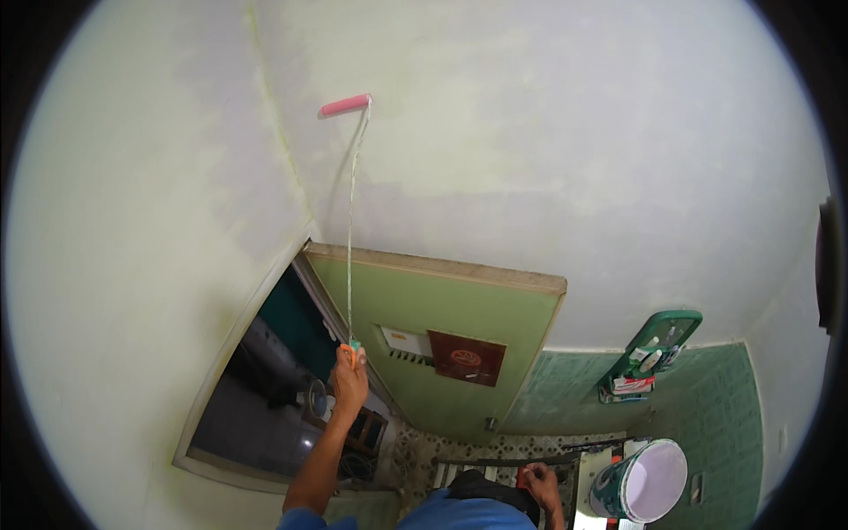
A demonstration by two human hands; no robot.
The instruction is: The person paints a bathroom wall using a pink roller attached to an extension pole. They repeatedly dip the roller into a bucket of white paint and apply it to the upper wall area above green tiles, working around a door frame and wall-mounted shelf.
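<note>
My left hand [350,380] is raised and closed around the orange grip of a paint roller [352,208]. Its long, paint-coated rod reaches up to a pink sleeve [345,105], which lies against the upper wall near the corner. Low on the right, my right hand [541,485] is curled beside my waist, its fingers at a small red piece [522,478] whose kind I cannot make out. To the right of that hand stands a paint bucket [658,481], pale lilac inside. Patchy pale paint covers the wall [459,132].
Below the roller, a green door [433,309] stands ajar beside a dark doorway [265,397]. A green-framed mirror shelf [649,358] with toiletries hangs on the right. Green tiles [715,442] line the lower wall. Patterned floor [411,450] shows far below, past ladder-like slats [455,477].
</note>
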